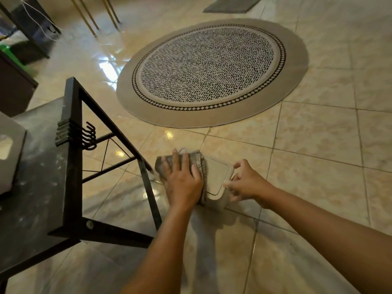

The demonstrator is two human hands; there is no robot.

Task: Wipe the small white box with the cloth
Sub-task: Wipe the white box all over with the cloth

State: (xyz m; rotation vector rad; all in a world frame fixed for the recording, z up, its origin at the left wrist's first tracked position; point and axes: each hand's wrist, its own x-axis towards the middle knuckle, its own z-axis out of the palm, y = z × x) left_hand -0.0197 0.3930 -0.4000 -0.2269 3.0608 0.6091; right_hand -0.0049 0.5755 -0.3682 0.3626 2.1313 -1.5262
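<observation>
Small white box (216, 175) is just right of the black counter's (42, 177) front leg, over the floor tiles. L hand (183, 180) presses the grey cloth (198, 163) onto the box's counter-side half, fingers straight. R hand (247, 183) pinches the box's edge away from the counter w/ curled fingers. Round rug (212, 71) lies beyond the counter.

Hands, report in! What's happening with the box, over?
Left hand flat, pressing grey checked cloth on small white rounded box. Right hand pinching the box's edge. Black metal table frame close left.
</observation>
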